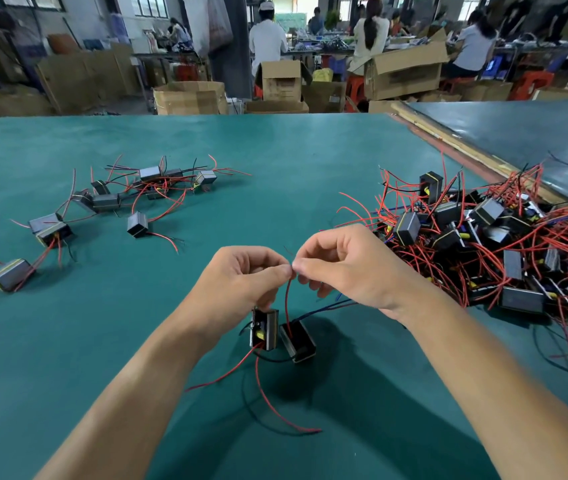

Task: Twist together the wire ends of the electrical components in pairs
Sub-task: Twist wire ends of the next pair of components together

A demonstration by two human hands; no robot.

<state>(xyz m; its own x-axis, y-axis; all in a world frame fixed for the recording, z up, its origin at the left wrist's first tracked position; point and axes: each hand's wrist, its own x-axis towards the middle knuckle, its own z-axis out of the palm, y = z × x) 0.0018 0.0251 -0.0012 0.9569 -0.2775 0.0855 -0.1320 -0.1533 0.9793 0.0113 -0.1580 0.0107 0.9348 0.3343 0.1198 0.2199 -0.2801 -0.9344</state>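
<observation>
Pinching red wire ends [292, 271] between thumb and forefinger, left hand [244, 275] and right hand [341, 261] meet fingertip to fingertip, wrists raised. Wire runs near-vertical down to two components [282, 336] standing side by side, near centre of green table [275, 150].

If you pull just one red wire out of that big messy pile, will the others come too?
Probably. In the pile the red wires loop across each other, so neighbours would likely drag along. They curve loosely, so they seem bendy. The blocky components look fairly heavy.
</observation>
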